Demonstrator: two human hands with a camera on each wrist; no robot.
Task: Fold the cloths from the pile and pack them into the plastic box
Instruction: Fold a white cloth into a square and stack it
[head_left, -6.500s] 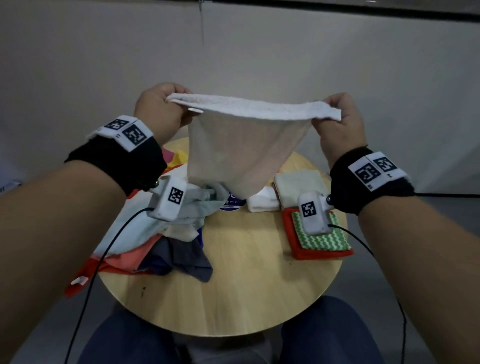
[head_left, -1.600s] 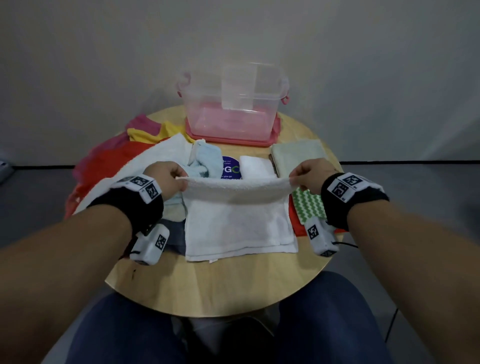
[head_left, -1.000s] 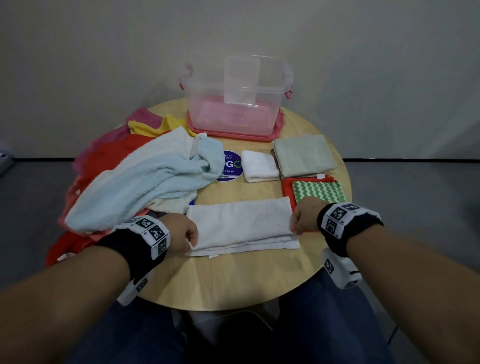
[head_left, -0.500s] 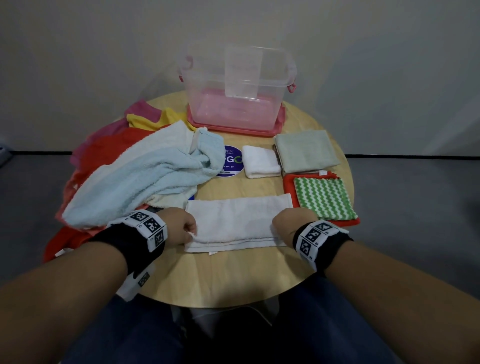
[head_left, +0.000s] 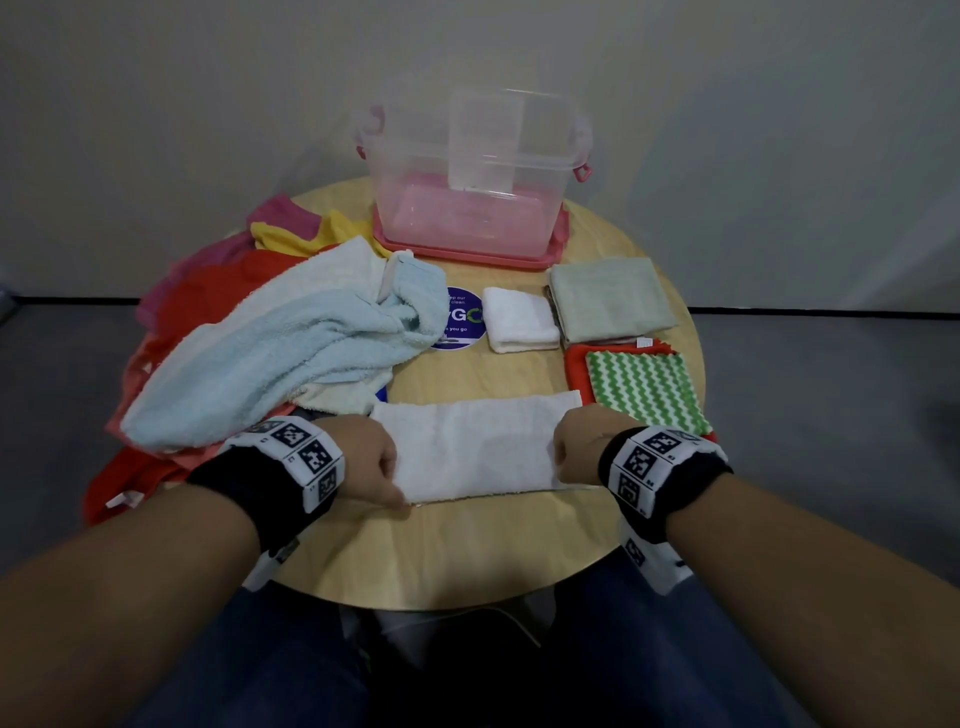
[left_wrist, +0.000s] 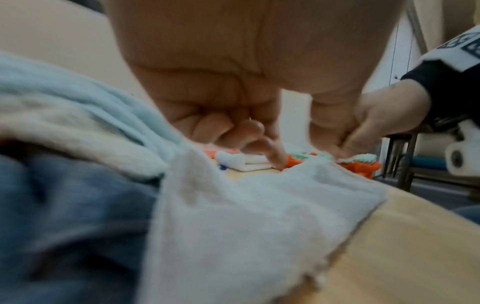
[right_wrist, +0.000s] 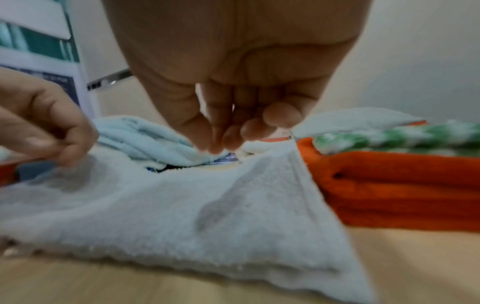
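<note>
hands, left hand and right hand, each pinch an end of the folded white cloth.

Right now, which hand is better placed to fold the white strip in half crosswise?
Probably the right hand: it pinches the white towel at its free end, while the left hand abuts the pile.

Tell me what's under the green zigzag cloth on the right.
The green zigzag cloth lies on a folded orange cloth, whose edges show at its left and far sides. Whether anything else lies between them or beneath the orange one is hidden.
</note>
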